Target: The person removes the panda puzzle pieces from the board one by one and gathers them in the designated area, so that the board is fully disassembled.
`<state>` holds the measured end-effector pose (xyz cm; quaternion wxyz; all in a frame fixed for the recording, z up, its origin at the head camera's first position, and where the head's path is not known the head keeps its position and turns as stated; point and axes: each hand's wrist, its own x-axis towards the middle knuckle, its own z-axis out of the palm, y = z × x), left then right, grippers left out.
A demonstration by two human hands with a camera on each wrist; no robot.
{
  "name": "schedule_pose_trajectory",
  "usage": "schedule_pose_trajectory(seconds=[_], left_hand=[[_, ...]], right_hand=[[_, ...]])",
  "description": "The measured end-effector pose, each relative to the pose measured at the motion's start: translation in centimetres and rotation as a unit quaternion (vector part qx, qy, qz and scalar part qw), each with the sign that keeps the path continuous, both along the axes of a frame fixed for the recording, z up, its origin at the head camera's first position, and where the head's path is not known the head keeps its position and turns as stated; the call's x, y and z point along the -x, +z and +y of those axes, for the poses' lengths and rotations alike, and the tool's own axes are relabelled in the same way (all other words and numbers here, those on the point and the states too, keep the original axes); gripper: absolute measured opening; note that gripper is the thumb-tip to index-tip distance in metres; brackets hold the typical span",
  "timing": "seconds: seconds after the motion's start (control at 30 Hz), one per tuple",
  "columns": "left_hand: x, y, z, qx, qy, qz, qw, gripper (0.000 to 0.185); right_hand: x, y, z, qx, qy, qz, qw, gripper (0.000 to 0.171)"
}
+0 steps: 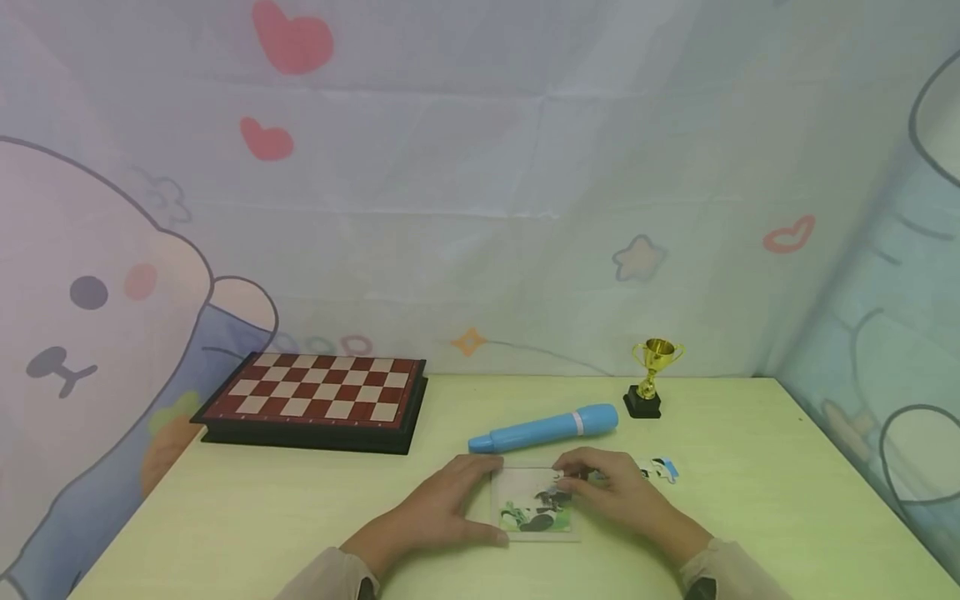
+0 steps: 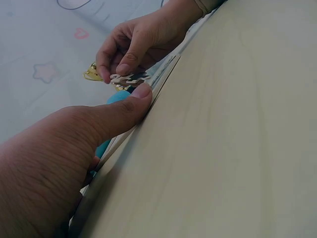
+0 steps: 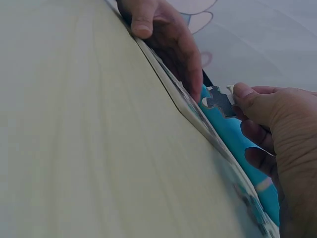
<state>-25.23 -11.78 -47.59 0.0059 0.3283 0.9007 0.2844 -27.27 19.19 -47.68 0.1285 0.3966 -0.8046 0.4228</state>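
A small square puzzle tray (image 1: 537, 537) with a pale rim lies on the table, a partly filled picture in green, black and white inside it. My left hand (image 1: 442, 504) holds the tray's left side, thumb at the near corner and fingers at the far one. In the left wrist view the left thumb (image 2: 126, 111) presses along the rim. Over the tray's right part, my right hand (image 1: 618, 492) pinches a jigsaw piece (image 3: 220, 101) between thumb and index finger. Another puzzle piece (image 1: 660, 469) shows on the table beyond the right hand, partly hidden by it.
Behind the tray lies a blue, pen-shaped stick (image 1: 540, 432) with a white band. A red and white chessboard box (image 1: 315, 392) stands at the back left. At the back right is a small gold trophy cup (image 1: 651, 375) on a black base. A printed cloth (image 1: 480, 183) hangs behind the table.
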Motion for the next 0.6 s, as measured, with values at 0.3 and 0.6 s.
schedule_pose_trajectory(seconds=[0.3, 0.6], left_hand=[[0.0, 0.3, 0.0, -0.009, 0.001, -0.013, 0.9999, 0.098], [-0.2, 0.3, -0.1, -0.009, 0.003, -0.020, 0.9998, 0.098]], right_hand=[[-0.6, -0.1, 4.4, 0.000, -0.065, -0.009, 0.998, 0.024], [-1.5, -0.4, 8.2, -0.020, -0.130, 0.005, 0.991, 0.022]])
